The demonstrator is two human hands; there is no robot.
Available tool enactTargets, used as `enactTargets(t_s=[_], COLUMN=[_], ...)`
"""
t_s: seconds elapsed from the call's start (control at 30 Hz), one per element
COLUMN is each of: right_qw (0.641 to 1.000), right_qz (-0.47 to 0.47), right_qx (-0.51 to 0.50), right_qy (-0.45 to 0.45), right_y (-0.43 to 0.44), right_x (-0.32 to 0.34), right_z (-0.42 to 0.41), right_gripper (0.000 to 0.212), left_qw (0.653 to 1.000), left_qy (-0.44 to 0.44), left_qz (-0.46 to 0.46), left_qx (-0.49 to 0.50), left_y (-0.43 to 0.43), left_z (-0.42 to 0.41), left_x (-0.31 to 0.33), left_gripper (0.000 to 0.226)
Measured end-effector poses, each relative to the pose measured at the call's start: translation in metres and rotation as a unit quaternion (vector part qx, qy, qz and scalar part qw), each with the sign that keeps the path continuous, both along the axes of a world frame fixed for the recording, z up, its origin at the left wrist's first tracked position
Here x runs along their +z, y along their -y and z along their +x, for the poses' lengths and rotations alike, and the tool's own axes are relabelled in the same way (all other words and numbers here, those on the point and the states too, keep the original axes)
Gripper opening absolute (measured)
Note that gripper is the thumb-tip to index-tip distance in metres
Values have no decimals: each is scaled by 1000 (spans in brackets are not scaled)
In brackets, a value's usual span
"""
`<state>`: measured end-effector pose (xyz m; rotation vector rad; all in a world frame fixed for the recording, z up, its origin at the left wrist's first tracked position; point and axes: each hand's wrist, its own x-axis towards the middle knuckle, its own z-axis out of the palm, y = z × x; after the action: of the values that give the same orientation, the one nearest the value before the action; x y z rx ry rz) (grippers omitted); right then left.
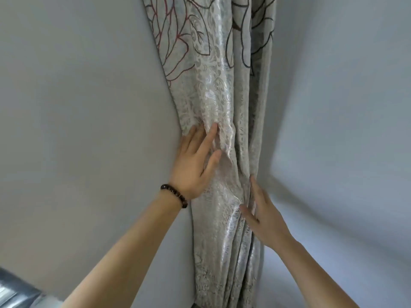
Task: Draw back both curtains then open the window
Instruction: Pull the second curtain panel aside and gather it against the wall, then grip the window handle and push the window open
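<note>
A grey curtain (213, 70) with silver leaf weave and red and black outlined flowers hangs bunched in a narrow column in the corner between two pale walls. My left hand (195, 161), with a dark bead bracelet at the wrist, lies flat with spread fingers against the curtain's left edge. My right hand (261, 213) presses its fingers into the folds lower down on the right side. Neither hand closes around the cloth. No window pane shows in front of me.
A pale blue-grey wall (77, 118) fills the left and another wall (344, 130) the right. A bright strip with a metallic frame (15, 290) shows at the bottom left corner.
</note>
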<state>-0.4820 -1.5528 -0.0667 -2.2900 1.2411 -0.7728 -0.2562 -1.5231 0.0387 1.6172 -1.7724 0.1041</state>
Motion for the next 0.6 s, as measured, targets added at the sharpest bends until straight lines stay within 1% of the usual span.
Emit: enactTargets(t_s=[0.07,0.1,0.17,0.23,0.3,0.37,0.43,0.5,0.6], right_qw=[998,996,983,969,954,930,918,911,904], right_qz=[49,77,153,210,272,352,387,400,407], right_qx=[14,15,-2,-35,-30,9,47,69,119], right_qy=[30,52,106,122,125,107,78,68,52], right_y=[-29,-46,-88,-132,-164,-181,-186,-191,-210], right_x=[-22,-38,-72,-105,-130,-138,-134,-127,-122], right_z=[-31,-49,-83,-111,-136,-150,-155,-150,-132], right_gripper=[64,59,45,35,32,31,34,35,38], left_qw=[999,997,979,940,877,813,767,730,698], left_qy=[-27,-54,-152,-250,-345,-424,-461,-475,-476], left_qz=[31,46,79,106,138,159,142,124,82], left_qx=[16,36,107,206,305,366,424,476,529], left_y=[-65,-101,-175,-246,-307,-354,-392,-426,-479], left_z=[-15,-25,-49,-82,-119,-150,-172,-190,-211], left_x=[-39,-64,-119,-169,-200,-209,-204,-195,-189], left_gripper=[57,56,52,40,37,37,37,35,36])
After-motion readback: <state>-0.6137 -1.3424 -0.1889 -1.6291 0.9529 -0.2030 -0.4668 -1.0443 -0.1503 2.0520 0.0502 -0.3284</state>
